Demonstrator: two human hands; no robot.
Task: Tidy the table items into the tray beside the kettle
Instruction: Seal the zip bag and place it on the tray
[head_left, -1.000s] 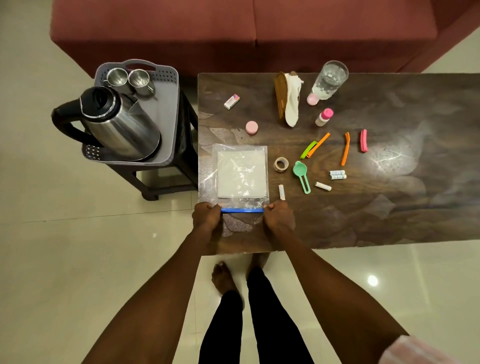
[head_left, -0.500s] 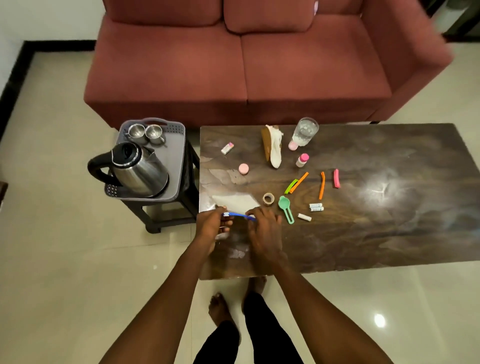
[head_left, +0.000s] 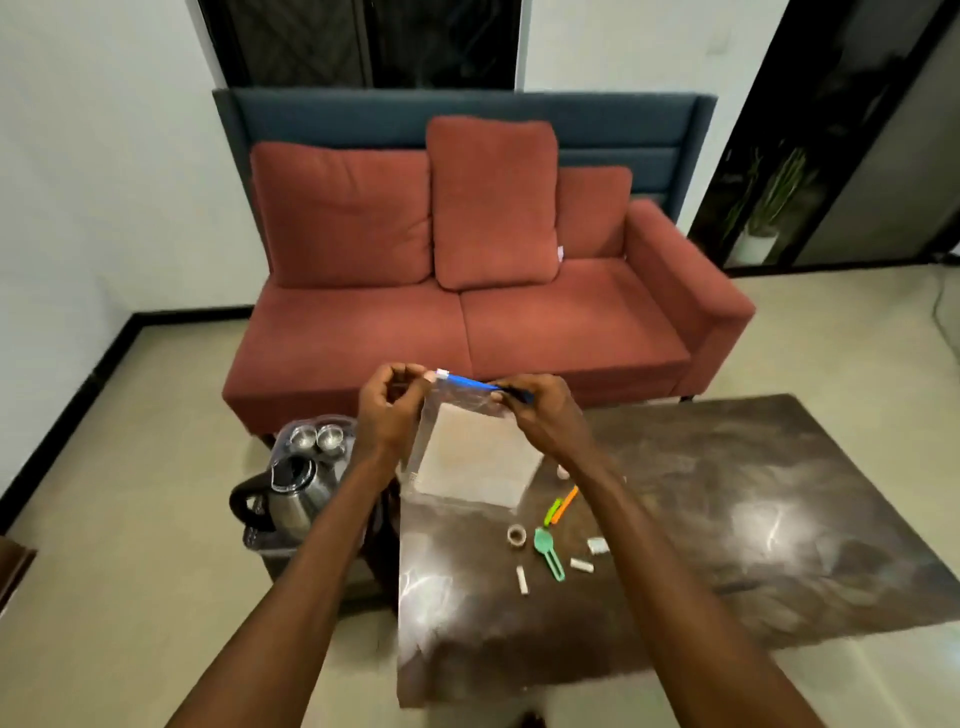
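Note:
A clear zip bag (head_left: 470, 457) with a blue seal strip and a white sheet inside hangs in the air above the dark table (head_left: 727, 519). My left hand (head_left: 389, 402) pinches the strip's left end and my right hand (head_left: 535, 410) pinches its right end. The grey tray (head_left: 265, 543) stands on a stand left of the table, with a steel kettle (head_left: 291, 493) and two steel cups (head_left: 317, 439) on it. My left forearm hides part of the tray.
A tape roll (head_left: 516, 535), a green scoop (head_left: 548, 551), green and orange clips (head_left: 561, 506) and small white tubes (head_left: 522, 579) lie on the table under the bag. A red sofa (head_left: 467, 322) stands behind.
Both hands lifted the bag off the table and raised it up in front of me. The view tilted up, so the sofa and wall now fill the top.

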